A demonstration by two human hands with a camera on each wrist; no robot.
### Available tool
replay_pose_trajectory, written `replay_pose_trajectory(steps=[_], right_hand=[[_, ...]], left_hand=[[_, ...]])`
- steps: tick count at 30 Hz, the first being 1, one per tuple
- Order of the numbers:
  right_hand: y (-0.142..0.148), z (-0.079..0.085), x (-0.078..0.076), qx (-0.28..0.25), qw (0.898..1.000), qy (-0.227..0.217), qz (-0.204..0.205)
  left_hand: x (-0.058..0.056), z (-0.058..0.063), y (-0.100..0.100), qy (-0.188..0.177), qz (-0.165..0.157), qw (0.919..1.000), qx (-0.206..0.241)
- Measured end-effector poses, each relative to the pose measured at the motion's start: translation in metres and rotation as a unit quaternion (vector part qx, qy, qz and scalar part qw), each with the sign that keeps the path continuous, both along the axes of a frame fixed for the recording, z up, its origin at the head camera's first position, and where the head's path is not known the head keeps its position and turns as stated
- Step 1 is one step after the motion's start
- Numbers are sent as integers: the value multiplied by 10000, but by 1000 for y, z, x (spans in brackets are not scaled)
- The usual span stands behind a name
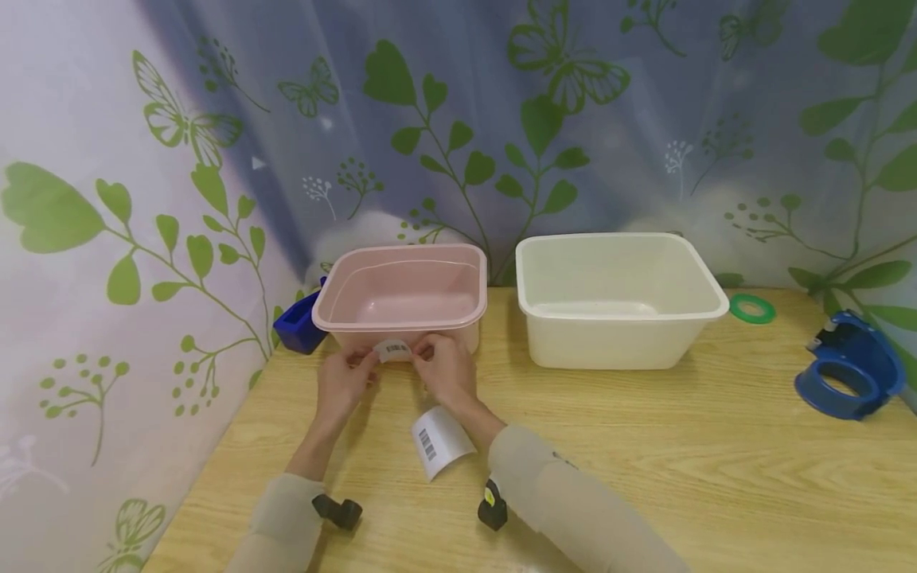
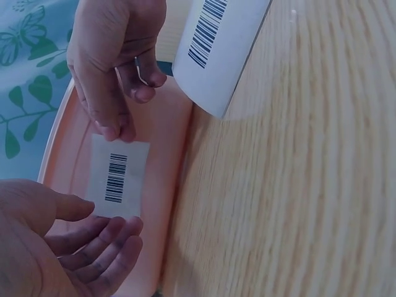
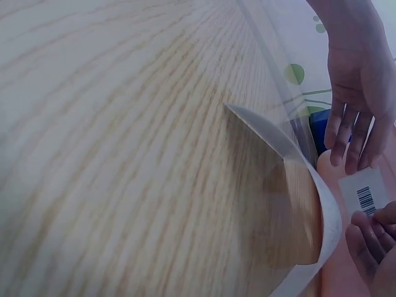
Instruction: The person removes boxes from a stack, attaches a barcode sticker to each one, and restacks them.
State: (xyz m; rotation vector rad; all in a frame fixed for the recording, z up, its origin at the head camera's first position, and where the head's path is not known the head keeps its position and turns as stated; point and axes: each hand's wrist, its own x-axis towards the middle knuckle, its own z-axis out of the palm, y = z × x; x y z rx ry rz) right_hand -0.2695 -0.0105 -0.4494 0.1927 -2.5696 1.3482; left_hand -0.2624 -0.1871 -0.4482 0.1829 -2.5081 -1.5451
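A small white barcode label [image 2: 116, 176] is stretched between both hands, in front of the near wall of the pink basin [image 1: 401, 327]. My left hand [image 1: 344, 386] pinches one end between thumb and fingers. At the opposite end, the right hand [image 1: 446, 368] pinches the edge with its fingertips. Whether the label's back touches the basin is hard to tell. Below the right hand, a curled white strip with another barcode [image 1: 440, 442] stands off the wooden table; the frames do not show clearly whether that hand also holds it.
To the right stands a white basin [image 1: 609, 342]. A blue open-topped holder [image 1: 301, 326] is left of the pink basin. Farther right lie a green ring [image 1: 752, 309] and a blue tape dispenser [image 1: 848, 370]. A patterned curtain [image 1: 458, 119] hangs behind the table.
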Motion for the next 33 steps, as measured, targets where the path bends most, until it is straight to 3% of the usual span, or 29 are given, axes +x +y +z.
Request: replay_pose_trajectory(steps=[11, 19, 28, 33], right_hand=[[2, -2, 0, -662, 9975, -181, 186], [3, -4, 1, -1003, 9941, -332, 254], [6, -5, 2, -684, 9974, -242, 9], [8, -5, 4, -861, 9956, -346, 124]], left_hand=[[-2, 1, 3, -17, 44, 9997, 223], [-1, 3, 1, -2, -30, 9999, 142], [-1, 2, -1, 38, -86, 9996, 270], [0, 3, -1, 191, -18, 9994, 292]])
